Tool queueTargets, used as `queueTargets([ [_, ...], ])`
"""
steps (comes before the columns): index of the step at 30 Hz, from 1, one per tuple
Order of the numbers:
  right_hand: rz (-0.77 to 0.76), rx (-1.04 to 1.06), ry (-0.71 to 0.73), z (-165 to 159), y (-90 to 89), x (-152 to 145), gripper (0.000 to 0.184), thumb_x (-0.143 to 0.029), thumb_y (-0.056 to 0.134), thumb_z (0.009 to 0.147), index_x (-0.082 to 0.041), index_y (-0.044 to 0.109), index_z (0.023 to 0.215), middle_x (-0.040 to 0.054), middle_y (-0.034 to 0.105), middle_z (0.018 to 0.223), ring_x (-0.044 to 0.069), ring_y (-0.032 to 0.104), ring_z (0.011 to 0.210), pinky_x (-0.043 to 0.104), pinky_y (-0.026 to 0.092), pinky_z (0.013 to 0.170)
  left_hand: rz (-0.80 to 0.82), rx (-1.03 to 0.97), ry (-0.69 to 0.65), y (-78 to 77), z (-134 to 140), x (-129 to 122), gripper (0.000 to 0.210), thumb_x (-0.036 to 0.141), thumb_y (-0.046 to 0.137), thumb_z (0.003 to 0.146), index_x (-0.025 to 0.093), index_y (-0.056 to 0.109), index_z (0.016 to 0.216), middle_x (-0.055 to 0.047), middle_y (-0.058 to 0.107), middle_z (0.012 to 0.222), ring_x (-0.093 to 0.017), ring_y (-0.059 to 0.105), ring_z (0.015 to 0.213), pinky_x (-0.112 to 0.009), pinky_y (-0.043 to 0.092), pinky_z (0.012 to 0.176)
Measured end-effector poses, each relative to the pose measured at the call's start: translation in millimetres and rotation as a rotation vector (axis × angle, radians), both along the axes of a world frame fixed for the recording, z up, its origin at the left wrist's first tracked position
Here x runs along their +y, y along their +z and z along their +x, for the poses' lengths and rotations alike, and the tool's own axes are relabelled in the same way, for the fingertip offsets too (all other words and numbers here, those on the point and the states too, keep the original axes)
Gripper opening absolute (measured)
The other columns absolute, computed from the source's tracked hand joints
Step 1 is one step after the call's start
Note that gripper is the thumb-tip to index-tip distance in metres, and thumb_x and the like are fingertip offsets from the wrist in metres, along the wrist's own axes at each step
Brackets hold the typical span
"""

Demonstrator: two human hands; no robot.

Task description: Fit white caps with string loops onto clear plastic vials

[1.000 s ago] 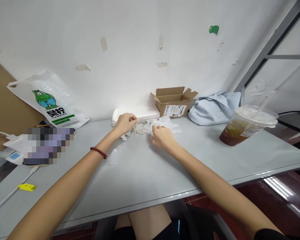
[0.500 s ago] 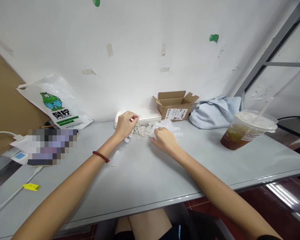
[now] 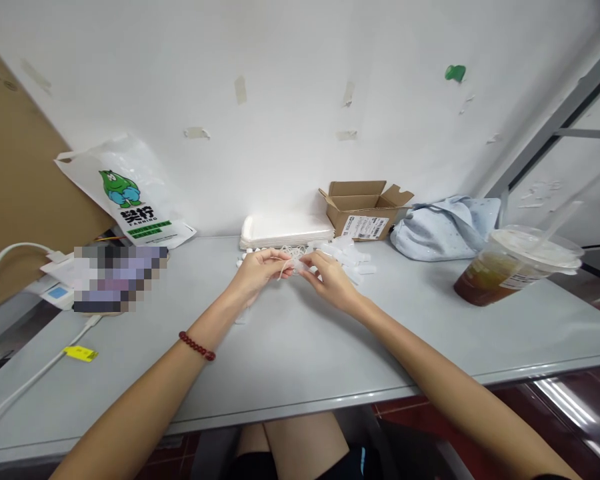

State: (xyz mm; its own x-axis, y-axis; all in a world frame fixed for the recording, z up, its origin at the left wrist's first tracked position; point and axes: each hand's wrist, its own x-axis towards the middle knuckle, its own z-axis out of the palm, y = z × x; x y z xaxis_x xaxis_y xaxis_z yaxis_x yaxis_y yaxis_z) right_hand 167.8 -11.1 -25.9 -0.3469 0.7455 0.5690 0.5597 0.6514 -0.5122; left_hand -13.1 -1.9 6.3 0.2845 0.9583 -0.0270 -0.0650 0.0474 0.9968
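Observation:
Both my hands meet above the table just in front of several small white parts. My left hand (image 3: 263,273) is closed in a pinch on a thin white cord (image 3: 281,269) that hangs in a short curve from the fingertips. Thumb and fingers of my right hand (image 3: 330,279) pinch a small translucent plastic piece (image 3: 299,265), right beside the cord. Behind the fingers lies a heap of white cord loops (image 3: 294,251), partly hidden. A pile of translucent plastic pieces (image 3: 349,255) spreads beside my right hand. Another translucent piece (image 3: 243,316) lies under my left wrist, mostly covered.
White flat trays (image 3: 287,230) are stacked against the wall, beside an open cardboard box (image 3: 363,212). A pale blue cloth bag (image 3: 443,230) and a drink cup (image 3: 505,270) stand right. Left are a white plastic bag (image 3: 125,193), a blurred device (image 3: 125,280) and a cable (image 3: 40,377).
My right hand has come away from the translucent pile with a piece in its fingers. My left hand has moved down and right with the cord, so both hands now meet. The view has shifted slightly.

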Motion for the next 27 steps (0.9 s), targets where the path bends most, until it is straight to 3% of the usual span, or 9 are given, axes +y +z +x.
queueTargets([
  [15, -0.081, 0.033, 0.036, -5.6, 1.0, -7.8, 0.015, -0.024, 0.049, 0.088, -0.019, 0.053, 0.101, 0.0076, 0.06, 0.094, 0.018, 0.057, 0.088, 0.033, 0.051, 0.071, 0.234, 0.199, 0.085, 3.0, 0.1, -11.3, 0.026, 0.036, 0.07, 0.066, 0.014, 0.069, 0.078, -0.005, 0.067, 0.078, -0.015, 0.058, 0.07, -0.028, 0.048, 0.067],
  [22, -0.074, 0.056, 0.048, -7.4, 0.0, -8.6, 0.019, -0.026, 0.05, 0.087, -0.019, 0.052, 0.105, 0.0083, 0.061, 0.095, 0.018, 0.058, 0.087, 0.033, 0.052, 0.071, 0.308, 0.276, 0.099, 1.7, -0.9, -11.2, 0.029, 0.039, 0.07, 0.066, 0.014, 0.072, 0.081, -0.003, 0.068, 0.071, -0.014, 0.057, 0.065, -0.029, 0.047, 0.067],
  [27, -0.097, 0.091, 0.058, -10.0, 1.1, -12.2, 0.03, -0.026, 0.049, 0.087, -0.019, 0.049, 0.117, 0.0085, 0.061, 0.098, 0.018, 0.059, 0.089, 0.033, 0.053, 0.072, 0.264, 0.283, 0.066, 3.2, -3.0, -10.4, 0.031, 0.041, 0.07, 0.067, 0.016, 0.074, 0.084, -0.005, 0.071, 0.079, -0.016, 0.059, 0.071, -0.028, 0.047, 0.067],
])
